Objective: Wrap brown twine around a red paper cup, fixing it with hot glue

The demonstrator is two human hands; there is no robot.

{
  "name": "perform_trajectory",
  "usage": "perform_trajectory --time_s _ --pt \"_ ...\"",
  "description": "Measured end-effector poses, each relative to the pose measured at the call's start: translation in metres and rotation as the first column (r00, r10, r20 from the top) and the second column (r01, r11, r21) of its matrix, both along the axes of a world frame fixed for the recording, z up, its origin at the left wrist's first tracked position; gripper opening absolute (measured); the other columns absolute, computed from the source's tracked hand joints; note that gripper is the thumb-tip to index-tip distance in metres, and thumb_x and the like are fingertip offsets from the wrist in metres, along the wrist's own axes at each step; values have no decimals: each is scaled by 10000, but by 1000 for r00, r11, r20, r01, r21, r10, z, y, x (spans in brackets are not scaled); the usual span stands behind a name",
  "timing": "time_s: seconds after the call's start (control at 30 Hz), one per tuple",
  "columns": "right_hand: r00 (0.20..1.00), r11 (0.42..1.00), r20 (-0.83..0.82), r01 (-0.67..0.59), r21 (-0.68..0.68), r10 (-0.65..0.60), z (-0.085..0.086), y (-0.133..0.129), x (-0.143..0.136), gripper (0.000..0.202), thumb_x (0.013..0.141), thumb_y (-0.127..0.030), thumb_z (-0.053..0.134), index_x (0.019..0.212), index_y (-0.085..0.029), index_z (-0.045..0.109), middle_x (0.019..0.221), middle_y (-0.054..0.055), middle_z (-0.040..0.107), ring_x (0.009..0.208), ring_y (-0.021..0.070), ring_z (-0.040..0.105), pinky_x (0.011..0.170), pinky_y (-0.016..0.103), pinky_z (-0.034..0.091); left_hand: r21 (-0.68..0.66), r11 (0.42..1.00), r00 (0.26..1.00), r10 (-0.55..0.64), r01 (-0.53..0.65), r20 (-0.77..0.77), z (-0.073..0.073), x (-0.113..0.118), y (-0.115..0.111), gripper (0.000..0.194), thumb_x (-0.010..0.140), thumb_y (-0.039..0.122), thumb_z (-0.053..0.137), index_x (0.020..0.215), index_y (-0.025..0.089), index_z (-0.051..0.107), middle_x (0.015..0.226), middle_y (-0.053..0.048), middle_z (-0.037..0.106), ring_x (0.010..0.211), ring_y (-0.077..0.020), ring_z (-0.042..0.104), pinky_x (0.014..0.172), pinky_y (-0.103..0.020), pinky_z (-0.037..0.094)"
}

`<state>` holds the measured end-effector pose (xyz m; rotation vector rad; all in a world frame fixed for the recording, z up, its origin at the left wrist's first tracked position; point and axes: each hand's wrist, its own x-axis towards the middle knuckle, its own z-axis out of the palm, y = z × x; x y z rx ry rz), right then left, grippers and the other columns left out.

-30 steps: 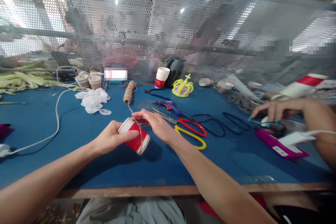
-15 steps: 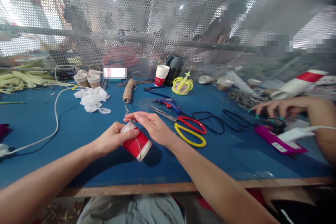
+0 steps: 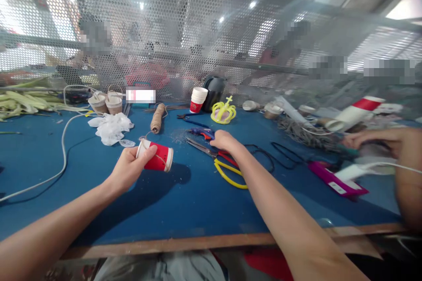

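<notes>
My left hand [image 3: 128,163] holds a red and white paper cup [image 3: 160,157] on its side above the table, thumb across its wall. A strand of twine lies along the cup and runs from its rim towards the twine roll [image 3: 158,118] behind. My right hand [image 3: 224,140] is closed around the handle of a blue glue gun [image 3: 199,131], which lies on the table with its nozzle pointing left; the fingers are mostly hidden. Scissors [image 3: 227,176] with one red and one yellow handle lie just below, partly covered by my right forearm.
Pliers [image 3: 191,120], a stack of paper cups [image 3: 198,99] and a yellow crown-shaped piece [image 3: 223,112] stand behind. White plastic [image 3: 112,127] lies at left. A purple power strip [image 3: 336,180] and black cord are at right, beside another person's hand [image 3: 359,139].
My right hand has left the cup and moved right to the glue gun's handle. My left hand has shifted the cup left and upward, turning it nearly level.
</notes>
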<state>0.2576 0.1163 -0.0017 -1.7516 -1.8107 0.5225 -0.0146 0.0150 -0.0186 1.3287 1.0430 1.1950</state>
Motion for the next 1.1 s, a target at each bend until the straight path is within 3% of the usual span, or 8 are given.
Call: perform_trajectory --time_s 0.1,0.2,0.33,0.43,0.57,0.67,0.83,1.1 --pt "993 996 -88 76 -47 -80 -8 -1 1 175 823 -243 531 964 -144 565 968 83 588 803 152 580 697 314 489 20 999 999 36 -35 -34 0 1 0 360 721 418 574 516 123 590 457 36 533 437 -69 390 446 -198 294" --pt "973 994 -212 83 -68 -95 2 -13 -5 143 708 -153 635 816 -144 542 736 69 606 646 168 595 587 321 497 -14 999 999 52 -52 11 3 2 0 353 706 421 589 520 121 594 460 32 541 435 -70 402 449 -199 305" --pt "906 997 -421 -67 -46 42 30 -44 -24 156 726 -256 606 801 -186 489 710 36 608 645 162 621 569 304 515 -119 992 985 51 -32 162 9 2 1 317 675 422 624 582 119 631 512 7 606 466 -83 477 495 -203 368" --pt "768 979 -617 -200 26 173 40 -68 -39 199 724 -324 610 823 -188 504 647 6 586 614 158 622 544 291 502 -162 987 973 59 -23 222 11 1 2 296 662 409 646 605 119 643 528 -2 630 473 -87 504 501 -203 383" --pt "827 977 -521 -165 135 212 36 -86 -51 211 722 -340 615 783 -148 552 734 57 632 654 156 624 599 290 508 -178 984 969 75 -33 236 11 0 4 292 656 403 652 598 117 646 511 0 634 471 -87 520 504 -197 390" --pt "838 961 -473 -264 85 272 35 -96 -53 231 735 -323 601 859 -129 585 786 79 648 618 152 624 522 266 498 -197 979 972 93 -50 217 11 0 5 311 648 415 652 586 110 646 491 -2 626 459 -84 514 489 -192 382" --pt "799 917 -473 -395 53 371 40 -107 -53 190 755 -284 574 854 -124 606 585 18 610 481 102 557 438 212 446 -224 974 976 78 -31 205 10 -3 8 305 665 411 643 601 112 646 519 -5 640 456 -77 513 473 -178 368" --pt "927 946 -195 -324 20 321 43 -118 -60 172 719 -292 594 621 -160 544 456 -35 503 416 91 488 449 213 431 -245 969 983 68 -25 171 9 -6 13 323 669 434 631 627 115 664 550 -26 662 473 -98 535 485 -196 377"
